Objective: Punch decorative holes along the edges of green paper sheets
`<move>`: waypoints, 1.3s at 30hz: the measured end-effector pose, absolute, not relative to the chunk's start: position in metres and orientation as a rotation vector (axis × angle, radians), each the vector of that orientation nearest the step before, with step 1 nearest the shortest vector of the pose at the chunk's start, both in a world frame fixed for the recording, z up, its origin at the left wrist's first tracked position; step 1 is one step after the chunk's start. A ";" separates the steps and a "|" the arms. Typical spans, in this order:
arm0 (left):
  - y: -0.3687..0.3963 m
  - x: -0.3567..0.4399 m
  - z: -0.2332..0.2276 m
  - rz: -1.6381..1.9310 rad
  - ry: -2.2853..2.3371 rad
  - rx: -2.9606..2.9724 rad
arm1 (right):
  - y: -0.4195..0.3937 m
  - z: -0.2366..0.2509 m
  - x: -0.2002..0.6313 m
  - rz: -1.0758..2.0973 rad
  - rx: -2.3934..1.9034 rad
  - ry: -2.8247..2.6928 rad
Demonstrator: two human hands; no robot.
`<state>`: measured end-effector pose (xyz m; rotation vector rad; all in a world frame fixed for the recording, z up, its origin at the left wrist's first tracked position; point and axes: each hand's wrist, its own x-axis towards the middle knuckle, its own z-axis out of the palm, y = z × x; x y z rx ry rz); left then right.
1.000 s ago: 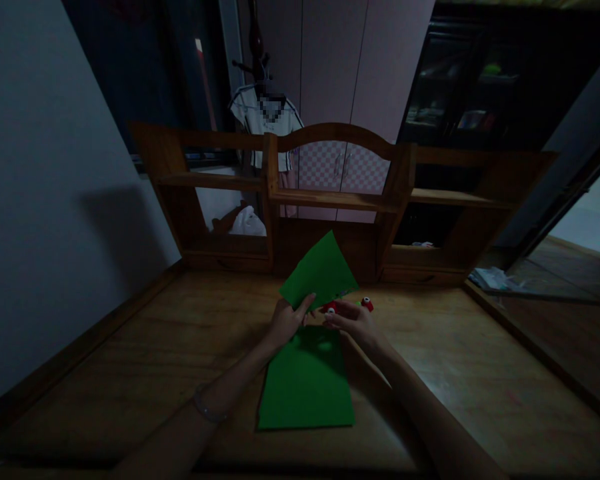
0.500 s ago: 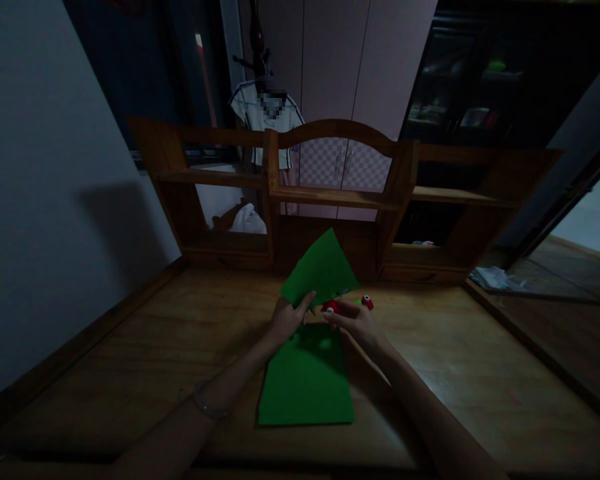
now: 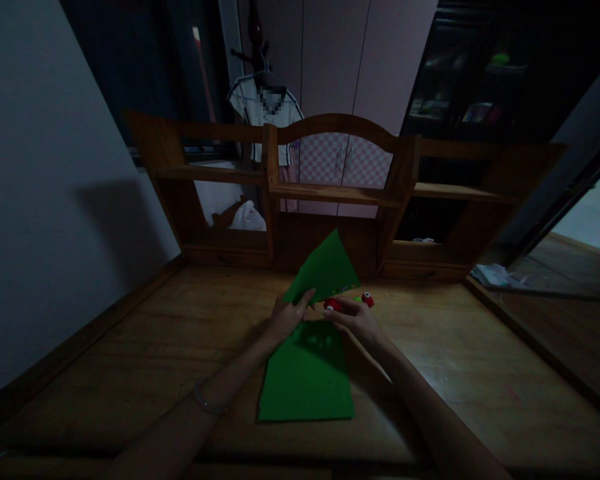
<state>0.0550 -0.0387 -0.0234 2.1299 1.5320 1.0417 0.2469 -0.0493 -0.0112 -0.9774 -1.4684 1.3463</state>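
- The left hand sits just left of the frame's centre, its grip pinched on the lower edge of a raised green sheet, thumb across the near face.
- That raised green sheet tilts up and away, its top corner reaching up in front of the dark wooden shelf unit at the back of the desk.
- The right hand sits just right of centre, its grip closed on red-handled scissors; a second red loop shows just beyond the knuckles.
- The blades are hidden behind the fingers and paper, so where they meet the sheet's edge cannot be told.
- A second green sheet lies flat on the desk below both hands, its near edge squarely cut, its far edge under the hands' shadow.
- Bare wood stretches wide to the lower left and lower right of the flat sheet.
- A grey wall closes off the left of the frame.
- At the right, the desk's edge runs diagonally, with crumpled white material near its far end.
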 end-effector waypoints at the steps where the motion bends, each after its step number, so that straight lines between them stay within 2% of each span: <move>1: -0.038 0.055 -0.024 0.992 1.517 2.195 | -0.049 -0.012 0.247 1.349 -0.964 -1.472; 10: -0.034 0.052 -0.034 0.795 1.563 2.353 | -0.051 -0.009 0.249 1.381 -0.942 -1.503; 23: -0.050 0.067 -0.002 0.996 1.417 1.844 | -0.046 -0.019 0.249 1.389 -0.954 -1.308; 39: -0.043 0.069 -0.014 1.085 1.342 1.780 | -0.054 -0.014 0.242 1.344 -1.020 -1.281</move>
